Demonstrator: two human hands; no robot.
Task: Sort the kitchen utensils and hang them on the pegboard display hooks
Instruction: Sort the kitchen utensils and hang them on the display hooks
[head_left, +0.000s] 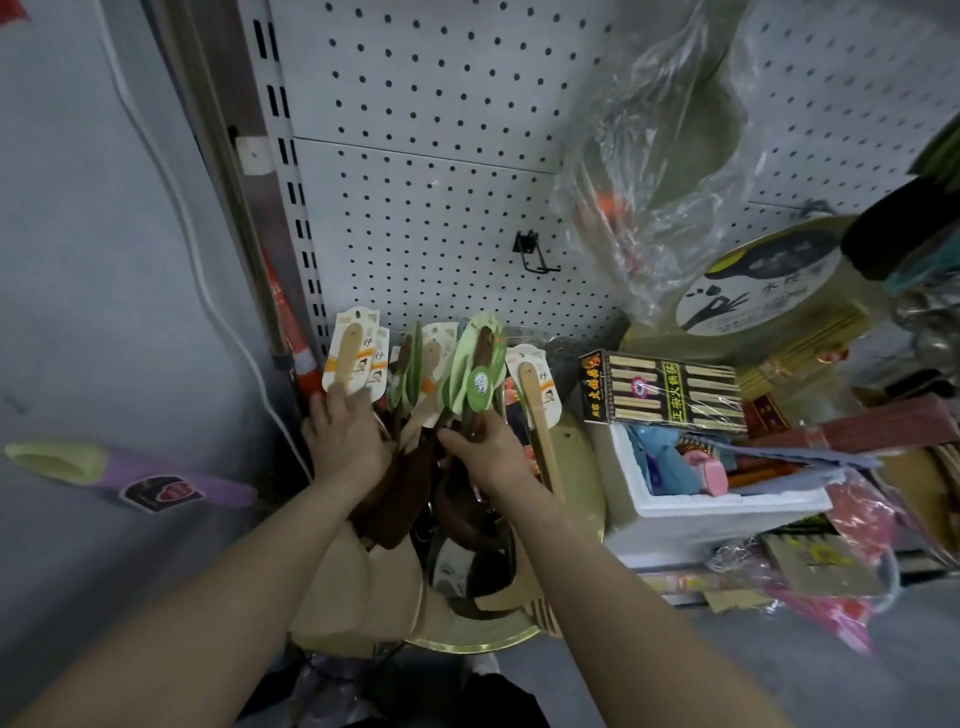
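Several wooden spatulas with card labels stand bunched against the foot of the white pegboard (426, 156). My left hand (345, 434) grips the light wooden spatula with a white card (349, 351) at the left of the bunch. My right hand (485, 449) grips a dark brown spatula with a green card (480, 364) near the middle. Another light spatula with a white card (537, 415) leans at the right, untouched. A single black hook (535, 257) sticks out of the pegboard above the bunch with nothing on it.
A clear plastic bag (670, 156) hangs on the pegboard at the right. Below it are a round tin (763, 291), a chopstick box (670, 389) and a white foam box (717, 499). A purple and green utensil (130, 475) lies at the left.
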